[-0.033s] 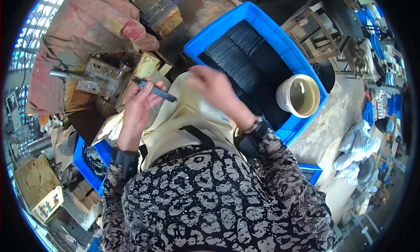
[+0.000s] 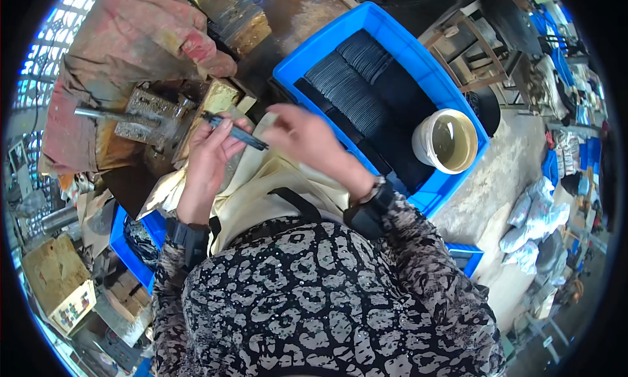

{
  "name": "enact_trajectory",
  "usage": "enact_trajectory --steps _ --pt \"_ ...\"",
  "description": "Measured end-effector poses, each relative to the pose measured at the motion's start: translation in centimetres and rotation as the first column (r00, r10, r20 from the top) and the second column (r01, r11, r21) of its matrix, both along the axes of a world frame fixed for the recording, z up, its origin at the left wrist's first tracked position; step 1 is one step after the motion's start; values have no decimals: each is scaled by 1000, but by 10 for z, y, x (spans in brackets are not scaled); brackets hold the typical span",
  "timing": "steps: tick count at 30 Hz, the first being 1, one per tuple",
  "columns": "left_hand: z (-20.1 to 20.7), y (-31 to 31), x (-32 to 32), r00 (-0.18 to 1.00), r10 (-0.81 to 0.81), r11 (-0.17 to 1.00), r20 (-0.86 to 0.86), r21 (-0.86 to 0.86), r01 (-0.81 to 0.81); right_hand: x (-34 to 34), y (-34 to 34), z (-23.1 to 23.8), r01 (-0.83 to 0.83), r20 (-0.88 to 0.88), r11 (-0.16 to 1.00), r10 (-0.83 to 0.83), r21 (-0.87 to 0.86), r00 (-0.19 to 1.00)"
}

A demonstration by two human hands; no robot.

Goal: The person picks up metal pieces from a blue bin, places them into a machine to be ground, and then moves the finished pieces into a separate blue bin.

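Observation:
My left hand (image 2: 210,145) is closed around a small bundle of thin, dark, flat strips (image 2: 243,136), its thumb on top and the free ends slanting toward the right. Close to those ends is my right hand (image 2: 302,134). Its fingers are smeared by motion, so whether they hold or touch anything does not show. Beyond it, on the right, a large blue bin (image 2: 282,71) holds rows of tightly stacked thin dark plates (image 2: 347,92). A white bucket (image 2: 425,138) with murky liquid stands in the bin's near right corner.
A grimy metal machine fixture (image 2: 147,112) with a rod sits left of my hands, beside a stained reddish cloth (image 2: 140,34). A smaller blue bin (image 2: 121,236) is at the lower left. A wooden frame (image 2: 481,56) and plastic bags (image 2: 526,220) lie rightward. Pale cloth (image 2: 261,190) covers my lap.
My right hand has moved left, nearer the ends of the dark strips. My left hand keeps its hold on the bundle, almost in the same place.

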State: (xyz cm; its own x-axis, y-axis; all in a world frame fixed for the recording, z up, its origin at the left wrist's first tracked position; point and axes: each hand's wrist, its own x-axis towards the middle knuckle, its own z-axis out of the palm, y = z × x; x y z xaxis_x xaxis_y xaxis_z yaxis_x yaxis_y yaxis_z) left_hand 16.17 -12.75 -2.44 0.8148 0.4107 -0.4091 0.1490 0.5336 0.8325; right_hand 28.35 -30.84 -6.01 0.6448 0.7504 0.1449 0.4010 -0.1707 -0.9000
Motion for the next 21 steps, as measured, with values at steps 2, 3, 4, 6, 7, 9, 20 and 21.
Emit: enact_trajectory --steps 2,3,4,6,7,9,20,21 --pt "6 -6 13 999 0 1000 -49 3 0 -15 10 18 -61 6 997 60 39 998" --pt "9 -8 17 998 1 1000 -63 9 -1 -20 14 22 -58 38 998 59 -19 998" --pt "10 -10 19 999 -4 1000 -44 24 5 -23 16 24 -55 72 996 60 -73 996" --pt "11 -13 21 996 3 1000 -85 1 -3 -26 16 25 -45 105 991 58 -125 993" --pt "10 -15 20 995 10 1000 -98 -15 -11 -27 14 24 -45 119 990 61 -130 991" --pt "5 -17 19 994 12 999 -110 -30 -15 -29 12 20 -45 147 989 66 -140 987" --pt "-2 -16 13 999 -30 994 -38 -103 26 -24 -1 15 75 141 994 -64 -74 988" --pt "-1 -15 11 998 -15 994 -63 -107 8 -16 -5 7 93 163 996 -94 15 982"
